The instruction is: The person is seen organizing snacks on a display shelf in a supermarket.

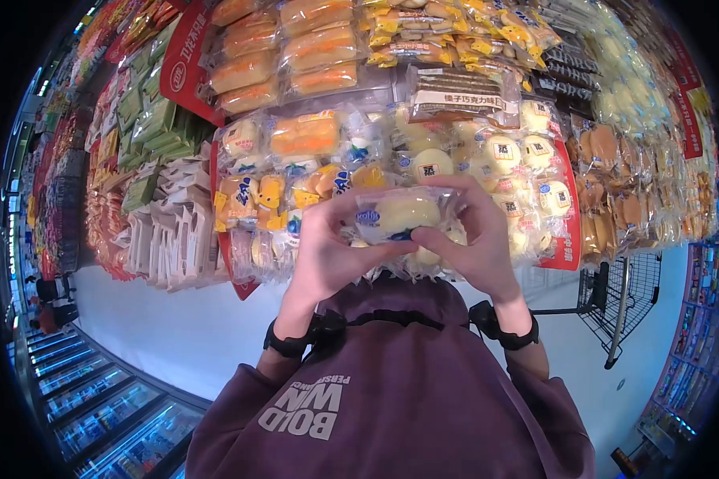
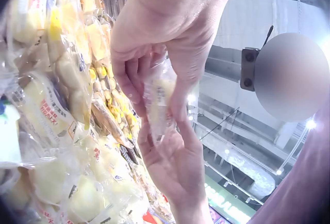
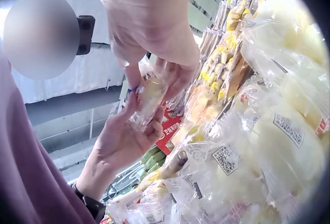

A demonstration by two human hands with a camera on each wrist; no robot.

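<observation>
From the head view, I can see the person holding a clear-wrapped cream-coloured bun [image 1: 411, 211] just above the near edge of the counter [image 1: 383, 77], about the middle of that edge. The left hand [image 1: 323, 247] has its grip on one end, the right hand [image 1: 483, 239] on the other, each narrowed round the wrapper with the thumbs along the side nearest the body. The bun's long axis runs across from hand to hand, so it lies directly between the two grips and neither hand is nearer. A blue oval label [image 1: 367, 217] sits toward the left-hand end. Beyond it, a chocolate-coloured wrapped loaf [image 1: 465, 100] lies across other packets, round pale cakes [image 1: 505, 150] fill the counter's near right part, and a shopping cart [image 1: 624, 295] stands off to the right.

From the left wrist, the left hand looms large, and the bun shows nearly end-on, a barcode [image 2: 161, 95] on its wrapper; the right hand reaches to its far end.

From the right wrist, the bun slants between the two hands, with pale wrapped cakes bearing QR codes [image 3: 225, 159] close by. Glare on the film is strong here, so I can't fairly say how firmly the fingertips press.
</observation>
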